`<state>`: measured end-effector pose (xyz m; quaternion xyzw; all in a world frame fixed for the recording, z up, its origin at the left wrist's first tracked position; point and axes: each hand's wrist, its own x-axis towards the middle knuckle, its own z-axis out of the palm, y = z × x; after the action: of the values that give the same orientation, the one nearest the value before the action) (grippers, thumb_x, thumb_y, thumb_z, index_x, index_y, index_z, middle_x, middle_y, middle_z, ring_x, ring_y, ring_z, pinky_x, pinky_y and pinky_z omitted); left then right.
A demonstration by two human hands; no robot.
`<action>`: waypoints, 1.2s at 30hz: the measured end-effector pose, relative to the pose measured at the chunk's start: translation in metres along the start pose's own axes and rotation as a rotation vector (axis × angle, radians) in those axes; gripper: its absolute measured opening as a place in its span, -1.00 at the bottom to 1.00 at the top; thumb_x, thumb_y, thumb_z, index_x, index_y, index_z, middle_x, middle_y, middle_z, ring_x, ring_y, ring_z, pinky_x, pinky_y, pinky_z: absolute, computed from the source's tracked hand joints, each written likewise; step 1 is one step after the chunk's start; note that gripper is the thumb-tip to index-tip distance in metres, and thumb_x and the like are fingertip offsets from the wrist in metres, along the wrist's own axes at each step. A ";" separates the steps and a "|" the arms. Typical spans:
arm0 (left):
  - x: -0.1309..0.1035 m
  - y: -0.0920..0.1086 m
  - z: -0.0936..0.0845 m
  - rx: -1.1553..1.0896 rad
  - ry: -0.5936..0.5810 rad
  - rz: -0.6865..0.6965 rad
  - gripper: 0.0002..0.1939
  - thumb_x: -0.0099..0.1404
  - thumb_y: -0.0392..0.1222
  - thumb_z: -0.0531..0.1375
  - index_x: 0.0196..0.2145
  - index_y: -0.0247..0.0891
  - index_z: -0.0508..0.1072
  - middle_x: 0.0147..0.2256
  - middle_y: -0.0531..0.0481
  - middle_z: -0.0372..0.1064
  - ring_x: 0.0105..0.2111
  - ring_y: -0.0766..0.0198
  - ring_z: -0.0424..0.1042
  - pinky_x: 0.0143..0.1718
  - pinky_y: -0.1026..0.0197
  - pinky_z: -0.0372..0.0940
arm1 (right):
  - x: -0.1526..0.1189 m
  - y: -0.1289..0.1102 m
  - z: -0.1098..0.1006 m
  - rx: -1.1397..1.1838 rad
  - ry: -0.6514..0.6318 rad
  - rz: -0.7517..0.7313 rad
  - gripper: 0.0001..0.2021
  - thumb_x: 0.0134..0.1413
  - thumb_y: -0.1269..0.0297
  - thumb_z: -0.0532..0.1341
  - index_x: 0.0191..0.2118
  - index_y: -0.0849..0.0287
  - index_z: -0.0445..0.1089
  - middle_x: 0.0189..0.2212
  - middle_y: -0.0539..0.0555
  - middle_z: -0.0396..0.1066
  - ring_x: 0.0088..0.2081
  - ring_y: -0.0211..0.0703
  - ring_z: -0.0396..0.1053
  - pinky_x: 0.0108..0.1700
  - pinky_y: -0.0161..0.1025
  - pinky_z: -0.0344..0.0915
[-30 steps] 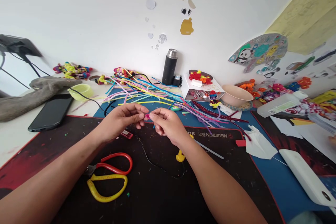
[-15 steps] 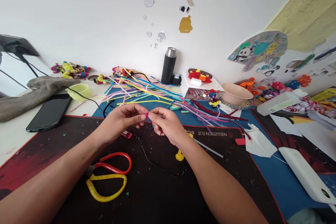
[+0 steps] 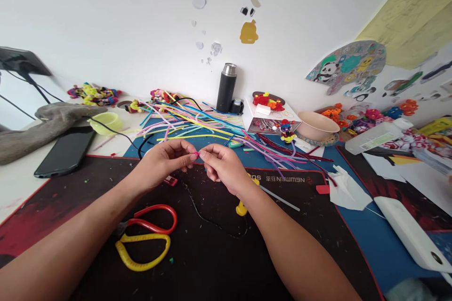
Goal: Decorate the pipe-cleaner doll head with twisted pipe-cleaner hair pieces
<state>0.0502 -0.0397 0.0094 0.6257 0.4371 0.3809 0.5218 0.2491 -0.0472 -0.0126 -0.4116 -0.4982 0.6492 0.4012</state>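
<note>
A small magenta piece (image 3: pixel 197 154), likely of fuzzy craft wire but too small to be sure, shows between my two hands above the mat. My left hand (image 3: pixel 173 156) pinches it between thumb and index finger from the left. From the right, my right hand (image 3: pixel 219 164) pinches at its other side, with the fingertips of both hands almost touching. Below my left forearm lie scissors (image 3: pixel 148 240) with one red and one yellow handle loop, their blades partly hidden by the arm. A yellow piece (image 3: pixel 242 208) lies beside my right wrist, partly covered.
Many coloured pipe cleaners (image 3: pixel 197 122) spread behind my hands. A black thermos (image 3: pixel 226 88) stands by the wall, next to a white box (image 3: pixel 250 115). A beige bowl (image 3: pixel 318 127) sits to the right, a phone (image 3: pixel 65 153) to the left. A thin black cord (image 3: pixel 205 218) crosses the mat.
Both hands keep almost the same place and pinch. The magenta piece looks slightly turned between the fingertips, and the whole view has shifted very little.
</note>
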 end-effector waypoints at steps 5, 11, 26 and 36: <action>0.001 -0.005 -0.001 -0.014 0.027 0.007 -0.52 0.11 0.26 0.51 -0.30 -0.20 0.59 -0.39 0.01 0.50 -0.41 0.22 0.46 -0.41 0.21 0.43 | 0.001 0.001 0.000 0.008 0.013 0.001 -0.60 0.09 -0.11 0.45 -0.23 0.10 0.43 -0.60 -0.17 0.30 -0.65 -0.36 0.14 -0.60 -0.34 0.00; 0.000 -0.006 -0.001 -0.004 0.020 0.026 -0.54 0.16 0.23 0.51 -0.23 -0.20 0.62 -0.35 -0.01 0.54 -0.41 0.23 0.45 -0.39 0.21 0.42 | 0.000 0.000 0.000 0.008 -0.005 -0.003 -0.58 0.05 -0.11 0.47 -0.23 0.11 0.43 -0.61 -0.18 0.30 -0.66 -0.37 0.12 -0.61 -0.34 0.01; 0.002 -0.026 -0.014 0.161 0.057 -0.020 -0.53 0.24 0.27 0.43 -0.14 -0.17 0.63 -0.19 -0.05 0.58 -0.26 0.12 0.51 -0.22 0.17 0.39 | 0.005 0.003 -0.003 0.040 0.051 -0.047 -0.55 0.03 -0.13 0.50 -0.23 0.12 0.45 -0.62 -0.19 0.31 -0.65 -0.36 0.18 -0.59 -0.35 0.07; 0.003 -0.008 -0.017 0.170 0.167 -0.050 -0.41 0.03 0.40 0.44 -0.25 -0.18 0.63 -0.23 -0.10 0.63 -0.24 0.03 0.53 -0.13 0.08 0.39 | -0.030 -0.031 -0.012 -0.202 0.178 -0.067 -0.60 0.13 -0.16 0.38 -0.31 0.10 0.39 -0.68 -0.20 0.22 -0.66 -0.33 0.13 -0.55 -0.33 0.07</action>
<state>0.0345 -0.0313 0.0047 0.6227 0.5254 0.3799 0.4380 0.2734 -0.0654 0.0193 -0.4888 -0.5369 0.5430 0.4218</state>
